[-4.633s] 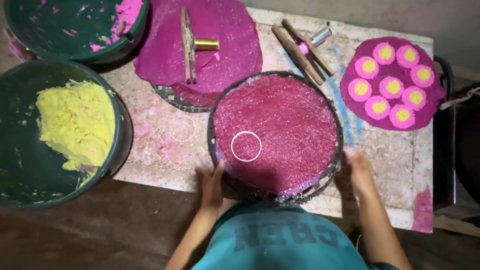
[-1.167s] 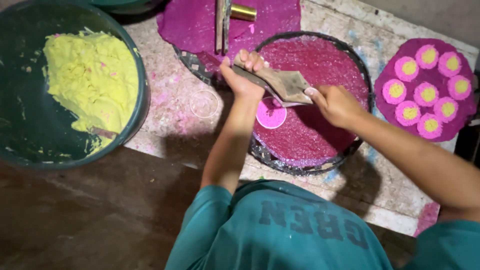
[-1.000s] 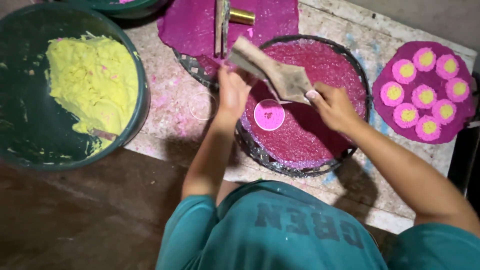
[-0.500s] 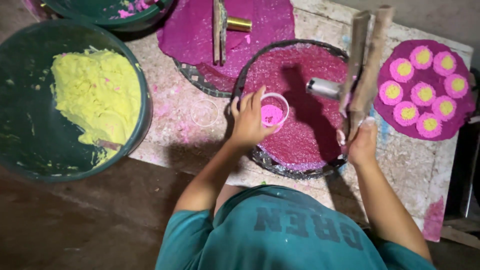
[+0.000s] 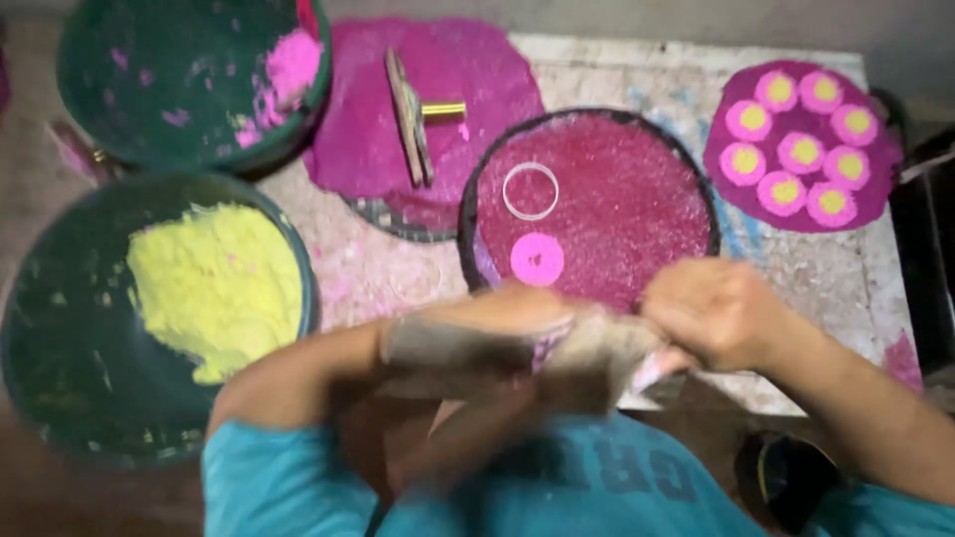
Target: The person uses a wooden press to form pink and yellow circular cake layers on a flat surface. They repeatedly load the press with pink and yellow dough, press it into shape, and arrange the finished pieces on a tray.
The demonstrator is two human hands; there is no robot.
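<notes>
Both hands, left hand (image 5: 497, 313) and right hand (image 5: 721, 313), grip a blurred wooden press (image 5: 587, 353); best held level over the red tray (image 5: 637, 199), clear of the pink disc (image 5: 537, 260).

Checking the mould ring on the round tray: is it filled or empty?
Empty. The ring lies flat on the tray, the tray's dark pink showing inside it; the pink disc lies apart, nearer the person.
</notes>
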